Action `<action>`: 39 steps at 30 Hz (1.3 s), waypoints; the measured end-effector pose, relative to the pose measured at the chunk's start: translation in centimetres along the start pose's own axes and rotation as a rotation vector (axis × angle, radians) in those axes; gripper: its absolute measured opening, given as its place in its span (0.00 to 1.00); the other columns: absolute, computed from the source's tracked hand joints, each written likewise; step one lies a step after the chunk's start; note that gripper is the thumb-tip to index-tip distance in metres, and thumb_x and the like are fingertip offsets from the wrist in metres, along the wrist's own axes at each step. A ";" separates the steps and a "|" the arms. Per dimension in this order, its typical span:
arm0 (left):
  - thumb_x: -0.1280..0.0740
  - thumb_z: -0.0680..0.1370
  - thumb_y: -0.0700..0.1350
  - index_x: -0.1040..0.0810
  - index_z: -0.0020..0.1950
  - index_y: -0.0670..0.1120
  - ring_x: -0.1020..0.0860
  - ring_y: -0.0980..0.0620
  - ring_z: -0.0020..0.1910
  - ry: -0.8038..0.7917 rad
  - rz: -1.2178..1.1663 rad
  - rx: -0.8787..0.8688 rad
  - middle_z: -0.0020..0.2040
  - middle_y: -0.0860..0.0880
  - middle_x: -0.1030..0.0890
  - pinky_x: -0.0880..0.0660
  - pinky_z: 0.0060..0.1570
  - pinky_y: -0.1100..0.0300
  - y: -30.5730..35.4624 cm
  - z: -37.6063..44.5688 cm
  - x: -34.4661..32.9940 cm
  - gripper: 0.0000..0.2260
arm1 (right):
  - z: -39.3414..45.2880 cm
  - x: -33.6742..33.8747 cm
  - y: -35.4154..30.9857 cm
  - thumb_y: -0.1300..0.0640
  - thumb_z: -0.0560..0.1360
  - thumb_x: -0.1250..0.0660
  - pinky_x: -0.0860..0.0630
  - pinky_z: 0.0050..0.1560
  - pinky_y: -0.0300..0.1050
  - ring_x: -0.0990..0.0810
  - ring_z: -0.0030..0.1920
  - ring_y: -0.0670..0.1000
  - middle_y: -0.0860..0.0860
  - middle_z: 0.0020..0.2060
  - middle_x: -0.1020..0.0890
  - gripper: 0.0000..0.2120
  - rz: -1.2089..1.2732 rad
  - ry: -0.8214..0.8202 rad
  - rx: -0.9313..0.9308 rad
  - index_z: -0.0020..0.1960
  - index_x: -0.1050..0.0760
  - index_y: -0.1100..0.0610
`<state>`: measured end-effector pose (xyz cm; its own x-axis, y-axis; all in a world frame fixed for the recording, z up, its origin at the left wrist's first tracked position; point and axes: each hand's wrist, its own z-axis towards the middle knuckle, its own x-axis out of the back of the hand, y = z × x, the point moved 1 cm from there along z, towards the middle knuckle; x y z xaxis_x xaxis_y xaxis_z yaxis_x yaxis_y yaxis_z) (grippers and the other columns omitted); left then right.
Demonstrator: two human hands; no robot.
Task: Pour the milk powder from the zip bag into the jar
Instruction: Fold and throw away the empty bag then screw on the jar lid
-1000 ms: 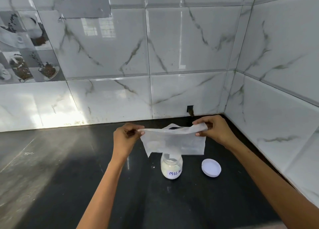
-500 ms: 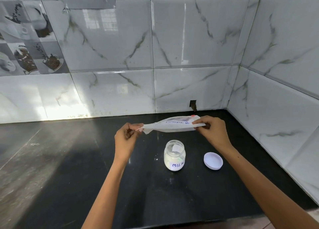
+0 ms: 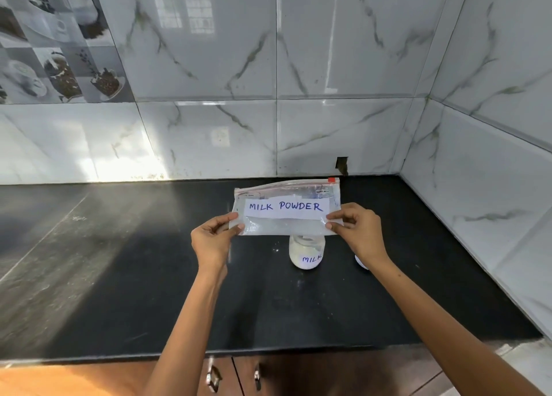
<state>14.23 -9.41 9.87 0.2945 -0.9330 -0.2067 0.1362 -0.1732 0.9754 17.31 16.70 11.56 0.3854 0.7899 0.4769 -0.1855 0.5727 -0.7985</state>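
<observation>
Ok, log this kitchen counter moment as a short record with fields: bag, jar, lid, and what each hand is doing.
bag: zip bag labelled MILK POWDER, held flat above the jar, looks nearly empty
jar: glass jar on the black counter, white powder inside, no lid on
lid: white lid right of the jar, mostly hidden by the wrist
left hand: pinches the bag's left edge
right hand: pinches the bag's right edge

**Person: visible body parts**

Two bare forearms, entering from the near edge. Left hand [image 3: 212, 240] and right hand [image 3: 360, 231]: bare, with short nails. Sleeves lie out of view; whether any are worn cannot be told.
</observation>
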 end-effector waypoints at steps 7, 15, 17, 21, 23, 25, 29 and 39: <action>0.25 0.66 0.32 0.16 0.42 0.40 0.17 0.54 0.38 0.059 -0.058 0.025 0.37 0.48 0.15 0.21 0.42 0.65 0.3 -4.0 4.2 0.07 | -3.4 -0.9 0.2 0.69 0.67 0.27 0.22 0.44 0.32 0.19 0.47 0.50 0.50 0.46 0.21 0.09 0.080 -0.050 0.027 0.47 0.18 0.64; 0.25 0.67 0.33 0.17 0.41 0.39 0.17 0.56 0.39 0.240 0.080 0.075 0.37 0.49 0.15 0.20 0.41 0.64 -0.9 -11.6 12.3 0.06 | -10.9 -4.9 -0.7 0.69 0.66 0.26 0.21 0.46 0.35 0.20 0.43 0.47 0.42 0.39 0.22 0.07 0.135 -0.173 0.086 0.44 0.17 0.62; 0.25 0.67 0.32 0.17 0.41 0.40 0.17 0.56 0.39 0.287 0.124 0.109 0.36 0.50 0.15 0.20 0.41 0.64 -1.9 -13.7 14.9 0.06 | -13.4 -6.3 -0.7 0.69 0.66 0.26 0.21 0.46 0.40 0.21 0.42 0.47 0.45 0.39 0.22 0.07 0.145 -0.219 0.083 0.44 0.17 0.61; 0.25 0.67 0.32 0.17 0.44 0.39 0.18 0.59 0.36 0.348 0.250 0.180 0.40 0.46 0.16 0.21 0.41 0.67 -4.5 -17.4 19.8 0.08 | -18.3 -9.0 -0.1 0.68 0.67 0.26 0.20 0.45 0.46 0.19 0.45 0.50 0.53 0.43 0.19 0.06 0.101 -0.333 0.096 0.43 0.17 0.62; 0.24 0.66 0.33 0.16 0.44 0.40 0.18 0.57 0.37 0.387 0.307 0.236 0.40 0.46 0.16 0.21 0.42 0.64 -6.1 -18.8 22.0 0.08 | -20.6 -10.4 0.6 0.67 0.67 0.26 0.19 0.45 0.46 0.20 0.45 0.50 0.55 0.45 0.18 0.06 0.053 -0.388 0.108 0.43 0.17 0.63; 0.24 0.66 0.34 0.16 0.43 0.41 0.18 0.54 0.39 0.404 0.364 0.283 0.40 0.45 0.16 0.22 0.44 0.61 -7.6 -20.0 23.7 0.08 | -22.9 -11.7 1.5 0.67 0.67 0.26 0.19 0.44 0.46 0.19 0.45 0.50 0.55 0.45 0.17 0.05 0.015 -0.444 0.112 0.43 0.17 0.63; 0.24 0.66 0.35 0.16 0.40 0.44 0.20 0.61 0.35 0.414 0.488 0.342 0.38 0.46 0.16 0.24 0.42 0.67 -11.0 -21.5 26.9 0.07 | -26.9 -14.9 4.0 0.70 0.67 0.27 0.20 0.40 0.48 0.18 0.39 0.52 0.55 0.40 0.18 0.05 -0.049 -0.540 0.081 0.41 0.17 0.62; 0.24 0.66 0.33 0.16 0.36 0.47 0.21 0.67 0.31 0.336 0.518 0.557 0.34 0.54 0.17 0.26 0.34 0.75 -19.5 -22.9 34.4 0.09 | -36.2 -22.6 8.5 0.73 0.64 0.28 0.26 0.36 0.41 0.18 0.38 0.54 0.56 0.39 0.17 0.07 -0.229 -0.657 -0.054 0.36 0.20 0.62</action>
<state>43.34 -30.91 -18.04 0.4698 -0.8090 0.3533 -0.5568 0.0390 0.8297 39.74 -4.15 -19.31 -0.2209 0.6292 0.7452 -0.1128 0.7425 -0.6603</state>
